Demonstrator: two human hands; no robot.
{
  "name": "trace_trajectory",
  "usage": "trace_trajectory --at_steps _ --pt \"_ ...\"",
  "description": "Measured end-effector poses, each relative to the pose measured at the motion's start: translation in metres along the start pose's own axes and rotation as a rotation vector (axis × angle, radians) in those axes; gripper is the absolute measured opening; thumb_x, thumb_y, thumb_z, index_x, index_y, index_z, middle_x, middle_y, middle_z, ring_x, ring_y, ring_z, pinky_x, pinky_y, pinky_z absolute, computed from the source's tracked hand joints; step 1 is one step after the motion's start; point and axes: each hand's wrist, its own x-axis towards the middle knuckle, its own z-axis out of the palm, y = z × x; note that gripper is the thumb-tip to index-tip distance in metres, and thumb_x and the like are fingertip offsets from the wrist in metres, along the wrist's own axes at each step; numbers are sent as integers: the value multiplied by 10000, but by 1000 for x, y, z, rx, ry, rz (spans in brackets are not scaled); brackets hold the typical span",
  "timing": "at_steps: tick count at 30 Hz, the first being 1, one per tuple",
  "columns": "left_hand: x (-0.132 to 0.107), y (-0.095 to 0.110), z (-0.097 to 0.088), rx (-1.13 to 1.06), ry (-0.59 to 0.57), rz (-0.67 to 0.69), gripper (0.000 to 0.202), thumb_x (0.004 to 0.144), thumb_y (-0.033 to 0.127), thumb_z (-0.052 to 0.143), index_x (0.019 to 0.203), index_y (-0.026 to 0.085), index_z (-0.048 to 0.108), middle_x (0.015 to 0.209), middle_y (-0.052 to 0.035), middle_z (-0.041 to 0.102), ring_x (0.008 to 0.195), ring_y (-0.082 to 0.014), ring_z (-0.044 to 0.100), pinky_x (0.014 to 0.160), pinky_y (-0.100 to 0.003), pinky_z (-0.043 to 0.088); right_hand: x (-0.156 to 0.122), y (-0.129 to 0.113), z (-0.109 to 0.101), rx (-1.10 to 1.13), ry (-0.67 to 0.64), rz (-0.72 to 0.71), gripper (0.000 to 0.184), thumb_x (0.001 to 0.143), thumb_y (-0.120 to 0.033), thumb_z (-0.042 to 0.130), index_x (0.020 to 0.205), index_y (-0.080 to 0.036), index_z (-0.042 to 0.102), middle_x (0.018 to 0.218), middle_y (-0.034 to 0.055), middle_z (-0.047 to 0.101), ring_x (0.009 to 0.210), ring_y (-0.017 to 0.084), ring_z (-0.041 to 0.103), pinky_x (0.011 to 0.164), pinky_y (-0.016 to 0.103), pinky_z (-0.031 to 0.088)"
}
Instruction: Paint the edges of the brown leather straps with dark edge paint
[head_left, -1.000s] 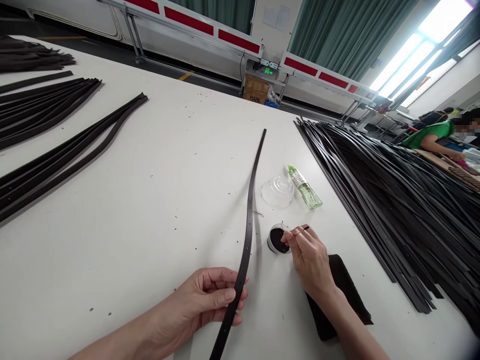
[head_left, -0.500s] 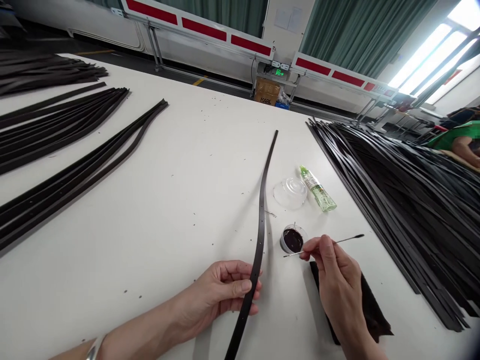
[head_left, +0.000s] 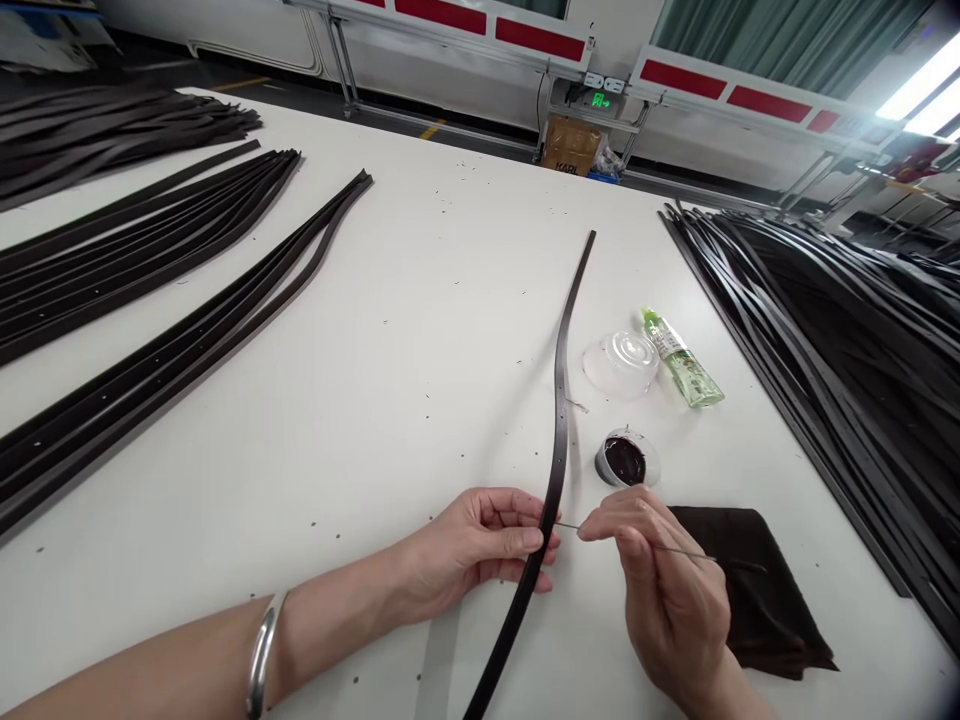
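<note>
My left hand (head_left: 480,545) pinches a long dark leather strap (head_left: 559,400) with punched holes, holding it on edge over the white table (head_left: 390,330). My right hand (head_left: 660,590) is closed on a thin metal applicator stick (head_left: 675,552); its near tip touches the strap's edge beside my left thumb. A small round pot of dark dye (head_left: 625,459) stands open just beyond my right hand. A dark cloth (head_left: 757,590) lies under and right of that hand.
A clear lid (head_left: 621,362) and a small green bottle (head_left: 681,360) lie beyond the pot. A big heap of dark straps (head_left: 847,340) fills the right side. More straps lie in rows at the left (head_left: 135,300). Railings and a cardboard box (head_left: 571,148) stand behind.
My right hand lifted the stick from the dye pot, swung it round and brought its tip to the strap's edge. The view has shifted left and downward.
</note>
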Motion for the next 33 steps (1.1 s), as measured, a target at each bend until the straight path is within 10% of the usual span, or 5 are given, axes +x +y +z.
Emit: trace_trajectory --at_steps 33 --pt "0 2 0 51 -44 19 157 805 236 744 926 147 699 845 -50 654 789 -151 595 796 -359 561 5 -4 5 -18 -37 -23 277 928 25 394 1009 -169 574 785 47 651 716 170 605 649 329 482"
